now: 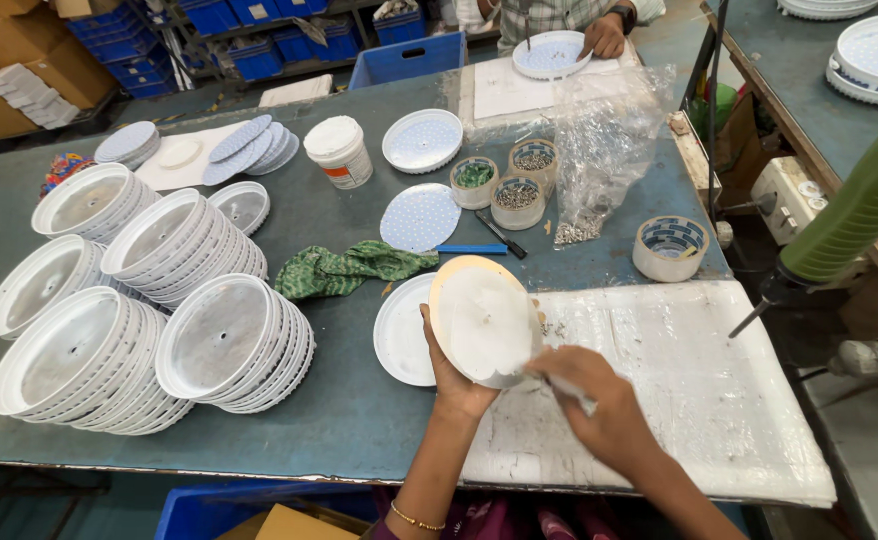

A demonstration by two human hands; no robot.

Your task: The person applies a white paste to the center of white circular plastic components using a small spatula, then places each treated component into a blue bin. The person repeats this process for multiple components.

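Your left hand (451,375) grips a round disc (484,320) tilted on edge above the table's near edge, fingers curled behind it. Your right hand (599,405) pinches a small white scrap (571,393) at the disc's lower rim, over the white mat (699,380). Just left of the disc lies a white plate (399,335); beyond it a green cloth (344,268). Stacks of white housings (149,310) crowd the table's left end. Tape rolls (670,247), cups of screws (517,198) and a plastic bag (607,140) sit behind. A green screwdriver (839,230) hangs at right. Another person's hand (604,38) works at the far edge of the green table (359,400).
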